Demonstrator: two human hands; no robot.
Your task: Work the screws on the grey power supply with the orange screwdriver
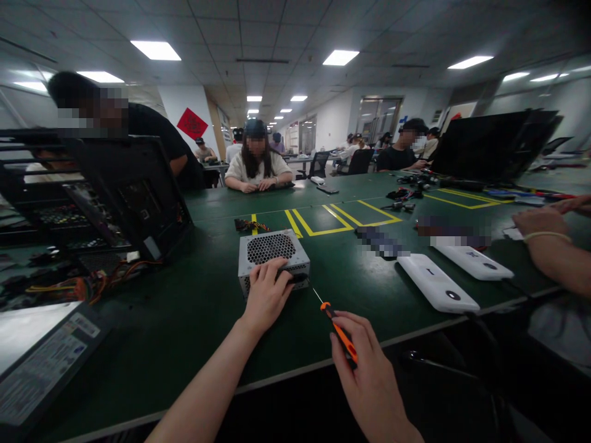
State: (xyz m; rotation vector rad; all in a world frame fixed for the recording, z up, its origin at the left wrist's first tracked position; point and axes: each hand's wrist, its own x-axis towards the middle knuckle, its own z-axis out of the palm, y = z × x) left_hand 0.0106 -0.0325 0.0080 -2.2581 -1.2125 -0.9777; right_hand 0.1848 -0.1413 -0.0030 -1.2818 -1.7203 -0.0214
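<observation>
A grey metal computer power supply (272, 246) with a honeycomb vent on top rests on the green table. My left hand (268, 289) presses on its near side, fingers curled over the front edge beside a black part (299, 278). In my right hand (362, 351) is a screwdriver (339, 332) with an orange and black handle, held between thumb and fingers. Its thin shaft points up and left towards the power supply's near right corner. Whether the tip touches the metal cannot be made out. Behind the power supply lies its bundle of coloured cables (249, 226).
An open black computer case (133, 191) with loose wires stands left, near another labelled power supply (50, 357). Two white power banks (436, 283) (475, 258) lie right. Another person's arm (547, 231) reaches in at far right. A person (256, 160) sits opposite.
</observation>
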